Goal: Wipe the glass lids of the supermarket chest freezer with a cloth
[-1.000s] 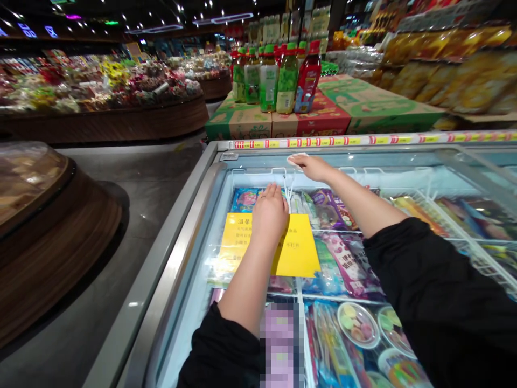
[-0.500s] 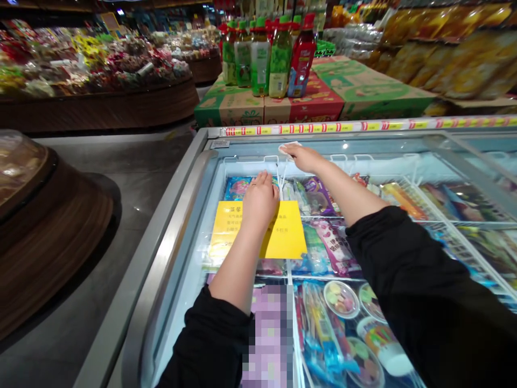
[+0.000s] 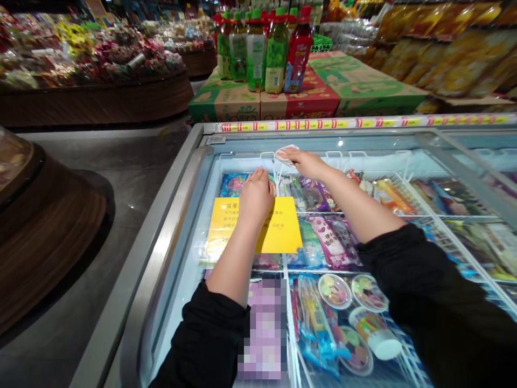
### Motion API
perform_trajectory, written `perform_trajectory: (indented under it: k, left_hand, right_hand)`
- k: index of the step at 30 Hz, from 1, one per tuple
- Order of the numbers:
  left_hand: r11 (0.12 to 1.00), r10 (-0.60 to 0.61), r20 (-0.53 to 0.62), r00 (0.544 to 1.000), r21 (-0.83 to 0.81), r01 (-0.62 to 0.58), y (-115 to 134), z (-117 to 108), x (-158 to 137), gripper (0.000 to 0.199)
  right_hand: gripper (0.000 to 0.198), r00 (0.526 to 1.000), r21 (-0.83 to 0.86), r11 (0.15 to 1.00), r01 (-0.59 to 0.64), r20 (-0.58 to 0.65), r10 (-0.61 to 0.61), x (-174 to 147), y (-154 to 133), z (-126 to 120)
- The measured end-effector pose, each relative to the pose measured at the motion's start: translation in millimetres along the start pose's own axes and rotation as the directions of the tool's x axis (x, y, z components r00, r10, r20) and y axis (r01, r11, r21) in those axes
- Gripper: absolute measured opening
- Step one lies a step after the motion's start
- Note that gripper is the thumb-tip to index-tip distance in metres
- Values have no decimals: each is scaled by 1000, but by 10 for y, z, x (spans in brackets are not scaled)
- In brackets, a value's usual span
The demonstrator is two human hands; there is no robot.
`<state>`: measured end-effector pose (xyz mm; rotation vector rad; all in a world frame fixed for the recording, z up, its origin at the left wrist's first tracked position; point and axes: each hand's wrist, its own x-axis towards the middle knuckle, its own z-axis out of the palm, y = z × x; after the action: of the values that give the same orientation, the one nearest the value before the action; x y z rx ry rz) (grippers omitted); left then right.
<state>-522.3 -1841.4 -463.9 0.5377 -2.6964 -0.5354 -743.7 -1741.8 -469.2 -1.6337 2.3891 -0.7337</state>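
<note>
Right hand: fingers look together, holding cloth beneath them against glass.
Left hand: fingers nearly together, laid out flat on glass.
Cloth: we should keep it flat, pressure even.

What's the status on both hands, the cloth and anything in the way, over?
Left hand flat on glass. Right hand holding cloth against glass, toward the far edge. Yellow sign partly covered by left forearm.
</note>
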Motion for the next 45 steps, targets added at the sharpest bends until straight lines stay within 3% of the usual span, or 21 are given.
perform_trajectory:
  k: [4,9,11,14,18,23,26,29,33,40,45]
  left_hand:
    - [1000,-3,5,1000,-6,3,-1,-11,1,43]
    - [999,-34,-14,999,-40,33,7,-36,-4,48]
    - [998,-58,-21,998,-34,57,13,-41,-5,49]
    - [997,-77,-13,997,-11,77,22,-43,-3,50]
    - [996,-91,-8,996,21,91,36,-53,-3,49]
    - [996,-87,-12,996,19,87,28,-57,-6,49]
    - [996,-85,-17,996,8,85,4,-45,-7,52]
    - [997,-79,-17,997,9,79,-20,-32,-5,58]
    - [996,-81,-14,997,35,82,-39,-28,2,60]
    - [995,-94,-30,995,23,95,-59,6,17,59]
    - [995,-96,-39,995,15,96,-81,42,40,60]
  right_hand:
    - [67,999,-9,999,37,18,-37,160,-228,161]
    - [64,988,73,989,130,78,-136,-298,-221,7]
    - [64,994,43,994,100,42,-101,-402,-129,-65]
    - [66,999,-39,999,12,-32,-13,-308,-59,-49]
    - [72,999,-73,997,-13,-44,10,-160,-219,81]
    - [71,990,25,991,128,58,-129,-612,-360,-9]
    - [71,996,45,996,79,45,-81,-785,-252,-116]
    - [68,1000,-27,1000,15,-24,-16,-613,-187,-84]
    - [69,999,-66,998,18,-35,-21,-337,-329,100]
    - [61,995,71,993,90,40,-93,-733,-366,-2]
    - [64,998,-39,999,-18,-53,16,-497,-322,74]
